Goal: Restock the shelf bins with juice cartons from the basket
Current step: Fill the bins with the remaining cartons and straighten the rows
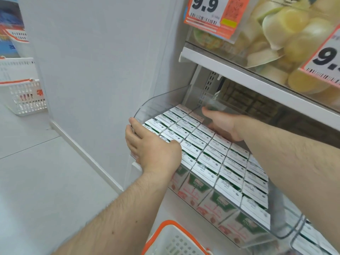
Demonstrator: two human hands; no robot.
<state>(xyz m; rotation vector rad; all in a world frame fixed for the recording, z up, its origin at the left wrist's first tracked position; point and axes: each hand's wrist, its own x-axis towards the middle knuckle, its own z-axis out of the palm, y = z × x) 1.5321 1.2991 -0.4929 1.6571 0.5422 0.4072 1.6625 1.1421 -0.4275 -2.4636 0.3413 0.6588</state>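
— Where is the left hand (153,151)?

— It is stretched forward from a bare left arm (114,208) that comes up from the bottom of the view. The back of the hand faces up. The fingers (131,133) are spread and bent down at the tips, and the thumb (173,143) points off to the right.

— And the right hand (223,126)?

— It reaches farther in. The bare right arm (294,162) comes from the right side and goes across. The hand looks loose, with its thumb (207,111) sticking up. I cannot see its fingertips well.
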